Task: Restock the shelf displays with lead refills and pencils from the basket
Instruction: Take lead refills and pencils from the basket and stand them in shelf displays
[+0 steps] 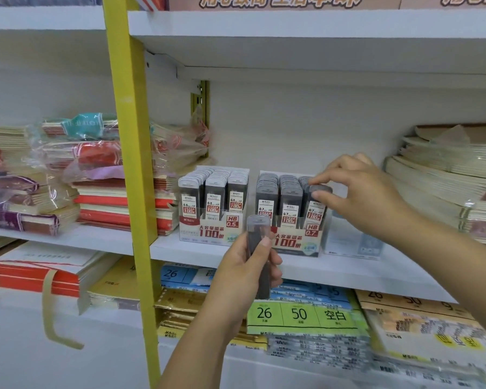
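Two display boxes of lead refills stand side by side on the middle shelf: the HB 0.5 box [212, 231] on the left and the HB 0.7 box [292, 242] on the right, each with three rows of dark cases. My right hand [359, 197] pinches the top of a lead refill case [316, 204] in the front right slot of the 0.7 box. In front of the boxes, my left hand [244, 273] grips another lead refill case [260, 248] upright. The basket is not in view.
A yellow shelf upright [132, 164] stands left of the boxes. Stacked notebooks [118, 203] fill the shelf to the left and more stacks [443, 175] lie at the right. A small clear packet [354, 245] lies right of the 0.7 box. Paper packs [300, 315] fill the lower shelf.
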Demonstrator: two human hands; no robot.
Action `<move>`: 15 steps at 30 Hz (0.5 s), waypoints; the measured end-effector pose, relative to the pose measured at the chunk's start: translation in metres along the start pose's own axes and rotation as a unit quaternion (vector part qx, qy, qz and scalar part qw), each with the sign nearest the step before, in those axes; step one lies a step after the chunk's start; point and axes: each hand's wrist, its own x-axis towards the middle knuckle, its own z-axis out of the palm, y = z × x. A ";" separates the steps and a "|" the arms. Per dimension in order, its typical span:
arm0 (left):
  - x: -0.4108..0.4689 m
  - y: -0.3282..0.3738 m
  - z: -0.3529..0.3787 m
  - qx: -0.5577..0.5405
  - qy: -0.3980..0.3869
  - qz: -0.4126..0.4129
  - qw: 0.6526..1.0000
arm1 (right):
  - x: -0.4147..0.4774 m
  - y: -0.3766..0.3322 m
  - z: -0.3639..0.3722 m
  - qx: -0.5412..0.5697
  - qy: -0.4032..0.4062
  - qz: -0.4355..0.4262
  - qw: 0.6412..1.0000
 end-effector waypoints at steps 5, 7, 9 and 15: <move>0.002 0.000 0.003 -0.026 -0.019 -0.011 0.999 | -0.004 -0.001 0.009 -0.069 -0.005 0.026 0.997; 0.001 0.000 0.003 -0.011 -0.023 -0.005 1.000 | -0.010 -0.008 0.006 -0.053 0.045 0.017 0.997; 0.000 0.001 0.003 0.028 -0.023 0.004 0.999 | -0.021 -0.021 0.003 0.060 0.057 0.016 0.996; -0.007 0.002 0.014 0.130 -0.025 0.084 0.988 | -0.045 -0.062 0.011 0.351 -0.102 0.115 0.924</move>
